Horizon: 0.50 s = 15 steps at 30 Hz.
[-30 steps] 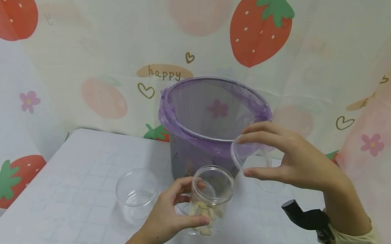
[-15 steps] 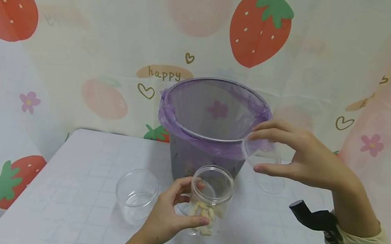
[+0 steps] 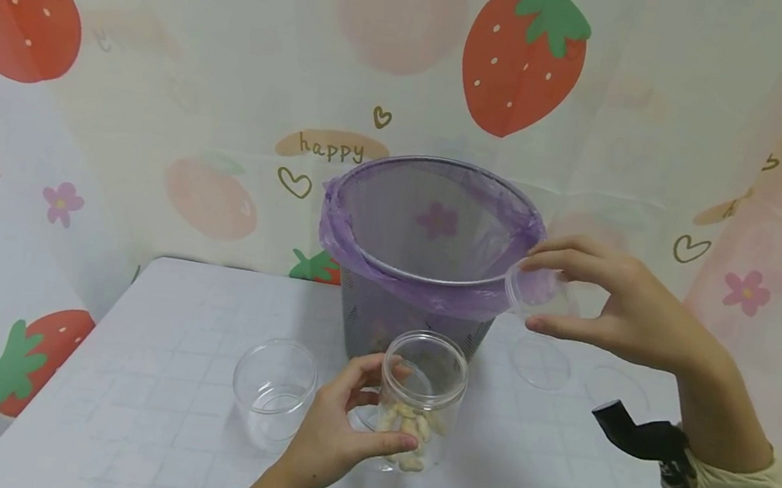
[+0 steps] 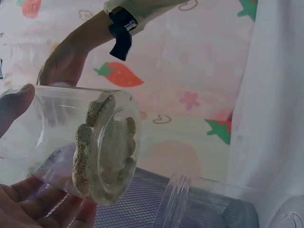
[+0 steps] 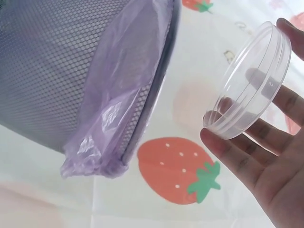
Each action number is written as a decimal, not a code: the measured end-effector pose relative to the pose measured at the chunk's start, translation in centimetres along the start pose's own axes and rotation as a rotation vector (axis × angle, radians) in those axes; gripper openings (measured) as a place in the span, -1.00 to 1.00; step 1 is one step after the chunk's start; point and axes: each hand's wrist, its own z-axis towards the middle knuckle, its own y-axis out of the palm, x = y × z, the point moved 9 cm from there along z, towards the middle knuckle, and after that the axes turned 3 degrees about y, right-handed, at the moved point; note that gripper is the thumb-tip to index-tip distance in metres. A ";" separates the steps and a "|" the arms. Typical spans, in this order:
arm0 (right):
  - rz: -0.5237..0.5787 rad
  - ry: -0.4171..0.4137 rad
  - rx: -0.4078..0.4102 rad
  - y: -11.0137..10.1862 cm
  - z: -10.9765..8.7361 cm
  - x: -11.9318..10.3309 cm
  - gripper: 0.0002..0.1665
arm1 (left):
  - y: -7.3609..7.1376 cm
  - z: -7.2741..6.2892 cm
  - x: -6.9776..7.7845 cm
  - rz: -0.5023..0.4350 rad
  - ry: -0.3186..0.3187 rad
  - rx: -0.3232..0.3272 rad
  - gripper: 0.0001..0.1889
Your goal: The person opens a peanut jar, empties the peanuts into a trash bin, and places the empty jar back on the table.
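A clear plastic jar (image 3: 433,444) stands in front of the bin with its mouth uncovered. My left hand (image 3: 334,446) grips it from the left, thumb in front and fingers round the back. Peanuts in their shells (image 3: 413,424) lie in its lower part; the left wrist view shows the peanuts (image 4: 81,154) gathered near the base. Up and to the right, my right hand (image 3: 613,303) pinches a clear round lid (image 3: 539,293) by its edge between thumb and fingers. The right wrist view shows the lid (image 5: 254,90) tilted on edge, its rim against several fingertips.
A mesh bin (image 3: 419,311) lined with a purple bag (image 3: 340,228) stands at the table's back. Left of the jar is a clear tub (image 3: 270,407). Clear round lids (image 3: 540,363) lie on the white table (image 3: 173,380) at right. Strawberry-printed cloth (image 3: 239,44) hangs behind.
My right hand has moved right and slightly up with the lid, away from the jar's mouth. The left hand and the jar have stayed in place.
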 end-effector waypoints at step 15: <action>-0.030 0.195 0.027 -0.8 -2.0 3.7 -0.38 | -1.0 -0.2 0.2 0.004 0.004 0.023 -0.28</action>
